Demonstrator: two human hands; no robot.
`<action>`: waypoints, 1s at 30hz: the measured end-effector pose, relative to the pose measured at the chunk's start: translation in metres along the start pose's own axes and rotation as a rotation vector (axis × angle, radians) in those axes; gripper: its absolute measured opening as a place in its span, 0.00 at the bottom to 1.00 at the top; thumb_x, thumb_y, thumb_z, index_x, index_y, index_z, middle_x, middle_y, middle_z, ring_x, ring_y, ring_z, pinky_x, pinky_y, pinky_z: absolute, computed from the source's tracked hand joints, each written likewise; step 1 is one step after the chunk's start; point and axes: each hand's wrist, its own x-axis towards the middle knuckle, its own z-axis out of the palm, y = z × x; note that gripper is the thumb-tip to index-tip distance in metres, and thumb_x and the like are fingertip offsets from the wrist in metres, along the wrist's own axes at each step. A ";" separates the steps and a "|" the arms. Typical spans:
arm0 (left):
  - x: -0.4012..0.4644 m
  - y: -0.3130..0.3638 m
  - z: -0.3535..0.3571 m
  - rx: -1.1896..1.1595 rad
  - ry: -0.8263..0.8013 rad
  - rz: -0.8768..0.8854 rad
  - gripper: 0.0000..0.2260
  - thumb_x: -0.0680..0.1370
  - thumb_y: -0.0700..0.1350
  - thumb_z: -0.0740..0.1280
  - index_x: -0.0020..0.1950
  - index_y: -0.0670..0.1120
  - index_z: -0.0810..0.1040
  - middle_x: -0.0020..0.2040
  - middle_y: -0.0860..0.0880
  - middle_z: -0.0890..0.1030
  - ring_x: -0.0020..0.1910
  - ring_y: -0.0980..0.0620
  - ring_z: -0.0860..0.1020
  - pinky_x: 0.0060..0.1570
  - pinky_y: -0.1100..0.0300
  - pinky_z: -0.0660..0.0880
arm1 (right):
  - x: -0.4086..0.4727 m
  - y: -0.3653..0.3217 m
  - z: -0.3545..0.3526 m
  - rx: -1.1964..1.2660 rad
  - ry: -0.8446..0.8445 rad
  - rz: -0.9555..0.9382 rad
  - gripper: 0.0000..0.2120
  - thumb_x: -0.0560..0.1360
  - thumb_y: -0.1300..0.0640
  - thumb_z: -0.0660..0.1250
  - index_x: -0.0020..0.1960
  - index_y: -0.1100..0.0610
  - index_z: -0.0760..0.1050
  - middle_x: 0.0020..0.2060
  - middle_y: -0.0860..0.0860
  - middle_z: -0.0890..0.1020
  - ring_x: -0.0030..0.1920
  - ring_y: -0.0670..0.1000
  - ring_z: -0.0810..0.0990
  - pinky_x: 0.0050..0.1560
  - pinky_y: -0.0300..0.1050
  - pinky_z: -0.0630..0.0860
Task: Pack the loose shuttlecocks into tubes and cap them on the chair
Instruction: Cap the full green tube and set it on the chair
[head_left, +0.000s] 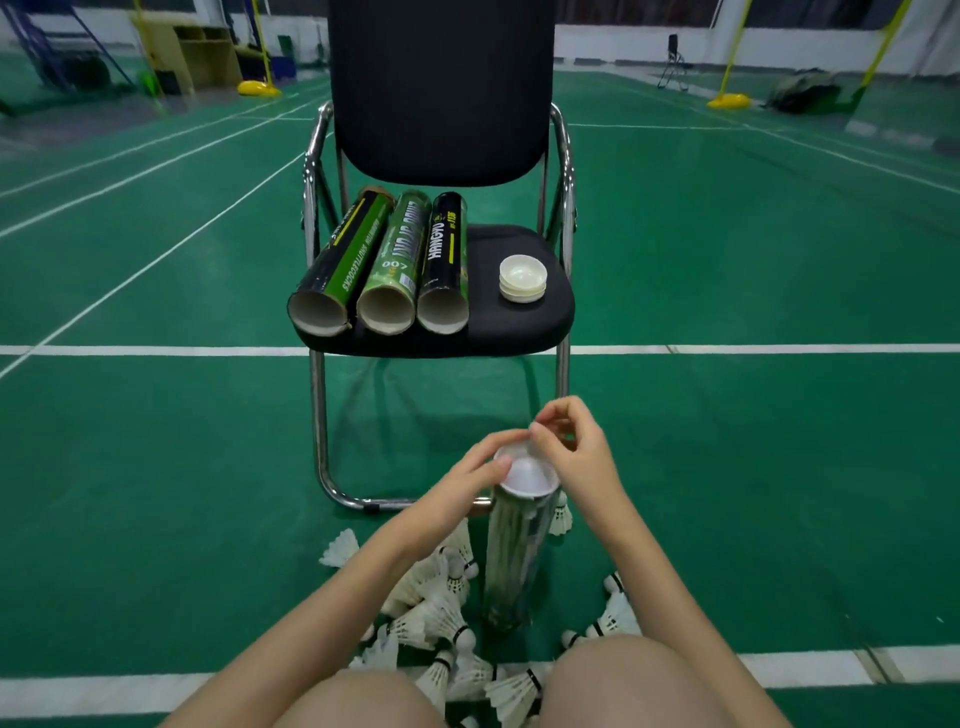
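Observation:
A tube (514, 561) stands upright on the floor between my knees, with a white cap (527, 475) on its top. My left hand (462, 488) touches the cap's left rim with its fingertips. My right hand (571, 447) pinches the cap's far right rim. Several loose shuttlecocks (441, 613) lie on the floor around the tube. On the black chair seat (519, 322) lie three open tubes: a black-green tube (343, 260), a green tube (397, 260) and a black tube (447, 260). A stack of white caps (523, 278) sits to their right.
The chair's chrome legs (322, 441) stand just beyond the tube. Green court floor with white lines (727, 349) spreads all round. Yellow net post bases (729, 101) and bags stand far back.

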 end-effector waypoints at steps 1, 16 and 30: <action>0.001 -0.001 -0.001 -0.009 0.005 -0.006 0.13 0.80 0.56 0.57 0.65 0.62 0.69 0.66 0.54 0.72 0.64 0.56 0.71 0.58 0.60 0.71 | -0.002 0.004 0.002 0.036 -0.024 0.042 0.03 0.76 0.61 0.64 0.47 0.55 0.72 0.42 0.49 0.76 0.44 0.47 0.75 0.44 0.35 0.73; 0.004 0.003 0.003 -0.079 0.038 -0.039 0.13 0.81 0.48 0.57 0.63 0.58 0.73 0.56 0.53 0.79 0.47 0.62 0.80 0.40 0.69 0.75 | -0.008 0.009 0.008 0.359 0.085 0.230 0.11 0.75 0.64 0.65 0.50 0.51 0.67 0.47 0.54 0.77 0.43 0.50 0.78 0.42 0.40 0.76; 0.023 -0.006 0.008 0.148 0.116 0.108 0.18 0.81 0.51 0.58 0.48 0.36 0.77 0.39 0.41 0.77 0.38 0.49 0.73 0.41 0.54 0.68 | -0.028 0.012 -0.005 0.074 -0.196 0.092 0.32 0.62 0.47 0.75 0.59 0.33 0.61 0.59 0.40 0.71 0.60 0.41 0.72 0.57 0.40 0.72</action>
